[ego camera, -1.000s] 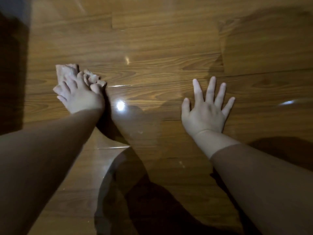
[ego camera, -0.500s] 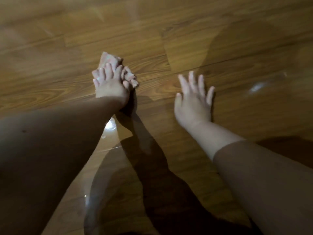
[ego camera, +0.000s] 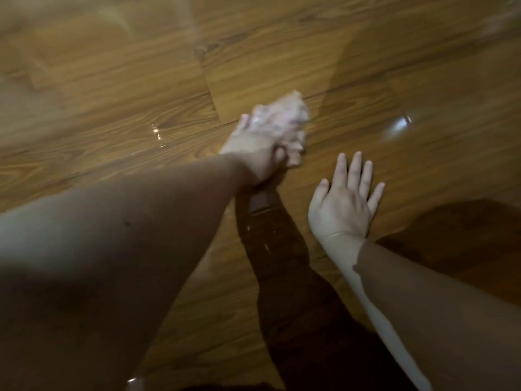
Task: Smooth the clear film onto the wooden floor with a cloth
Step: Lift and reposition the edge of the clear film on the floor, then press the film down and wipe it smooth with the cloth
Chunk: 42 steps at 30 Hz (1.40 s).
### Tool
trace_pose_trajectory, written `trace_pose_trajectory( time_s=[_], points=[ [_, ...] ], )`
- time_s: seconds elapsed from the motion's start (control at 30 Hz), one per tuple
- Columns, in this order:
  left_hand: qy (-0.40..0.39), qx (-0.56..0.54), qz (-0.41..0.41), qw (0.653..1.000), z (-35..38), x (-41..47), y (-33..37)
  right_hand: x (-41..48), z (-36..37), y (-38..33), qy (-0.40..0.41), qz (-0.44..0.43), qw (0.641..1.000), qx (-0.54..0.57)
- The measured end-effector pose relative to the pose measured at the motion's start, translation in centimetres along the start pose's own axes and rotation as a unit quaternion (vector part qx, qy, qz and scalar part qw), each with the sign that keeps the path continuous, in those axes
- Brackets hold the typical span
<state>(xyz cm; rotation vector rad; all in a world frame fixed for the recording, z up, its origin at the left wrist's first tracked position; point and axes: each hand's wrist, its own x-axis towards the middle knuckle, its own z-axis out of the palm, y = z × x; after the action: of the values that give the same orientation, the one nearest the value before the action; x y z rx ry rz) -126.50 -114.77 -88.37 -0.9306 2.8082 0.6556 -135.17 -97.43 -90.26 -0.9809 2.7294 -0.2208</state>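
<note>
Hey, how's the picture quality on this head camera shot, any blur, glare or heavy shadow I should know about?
Head view: the left hand and its cloth are smeared by motion blur, while the right hand, flat on the clear film, is fairly sharp. Head view: small glare spots glint on the film, and dark arm shadows cross the wooden floor below the hands.

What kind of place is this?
Probably a room indoors, maybe a home, though only the ground shows. A wooden floor fills the view, with shiny clear film over it. The left hand grips a cloth on it; the right hand lies flat nearby.
</note>
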Motion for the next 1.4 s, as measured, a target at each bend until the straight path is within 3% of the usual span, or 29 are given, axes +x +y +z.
trace_pose_trajectory(
  time_s=[0.1, 0.17, 0.27, 0.43, 0.53, 0.6, 0.67, 0.7, 0.73, 0.8, 0.83, 0.93, 1.03, 1.23, 1.33, 1.4],
  points=[
    [0.078, 0.000, -0.215, 0.973, -1.4, -3.8, -6.4, 0.1, 0.0, 0.0, -0.014, 0.000, 1.000, -0.004],
    [0.031, 0.025, -0.267, 0.963, -1.9, -5.8, -8.9, 0.9, 0.1, -0.3, -0.025, 0.006, 1.000, -0.016],
    [-0.051, 0.076, -0.226, 0.970, -1.1, -8.7, -8.2, 1.3, -0.6, 0.4, -0.065, 0.004, 0.997, -0.044],
    [-0.138, 0.082, -0.158, 0.974, -0.3, -13.5, -2.3, 2.2, -3.3, 0.7, -0.228, 0.000, 0.974, -0.018],
    [-0.153, -0.053, -0.153, 0.975, 0.1, -15.7, 1.2, -0.1, -4.6, 0.5, -0.175, -0.025, 0.983, 0.042],
    [-0.164, -0.235, -0.192, 0.938, -0.6, -16.8, 3.4, -4.7, -4.4, -0.3, -0.120, -0.068, 0.987, 0.078],
    [-0.165, -0.506, -0.225, 0.816, -1.1, -16.8, 4.2, -8.7, -3.0, -1.7, -0.128, -0.119, 0.977, 0.125],
    [-0.111, -0.593, -0.263, 0.753, -0.7, -18.6, 4.8, -12.1, -2.6, -1.9, -0.145, -0.142, 0.970, 0.132],
    [-0.032, -0.591, -0.310, 0.744, -0.7, -19.0, 4.9, -13.6, -2.0, -2.4, -0.167, -0.165, 0.962, 0.137],
    [0.082, -0.389, -0.340, 0.852, 1.0, -21.4, 4.8, -16.9, -1.1, -2.4, -0.197, -0.233, 0.948, 0.084],
    [0.104, -0.289, -0.337, 0.890, 1.7, -22.2, 3.9, -17.2, -0.6, -2.8, -0.204, -0.262, 0.942, 0.055],
    [-0.047, -0.130, -0.274, 0.952, 3.2, -25.7, 2.8, -18.8, -0.8, -3.2, -0.181, -0.282, 0.942, 0.031],
    [-0.153, -0.042, -0.196, 0.968, 3.5, -28.1, 2.9, -20.0, -1.8, -3.1, -0.129, -0.286, 0.949, 0.009],
    [-0.247, -0.029, -0.199, 0.948, 4.1, -32.0, 5.8, -20.8, -4.5, 3.9, -0.203, -0.295, 0.930, -0.082],
    [-0.283, 0.029, -0.185, 0.941, 4.6, -33.3, 7.5, -19.5, -5.9, 9.4, -0.163, -0.211, 0.954, -0.136],
    [-0.310, 0.064, -0.188, 0.930, 5.0, -33.9, 8.7, -18.8, -6.8, 12.7, -0.168, -0.088, 0.968, -0.166]
  ],
)
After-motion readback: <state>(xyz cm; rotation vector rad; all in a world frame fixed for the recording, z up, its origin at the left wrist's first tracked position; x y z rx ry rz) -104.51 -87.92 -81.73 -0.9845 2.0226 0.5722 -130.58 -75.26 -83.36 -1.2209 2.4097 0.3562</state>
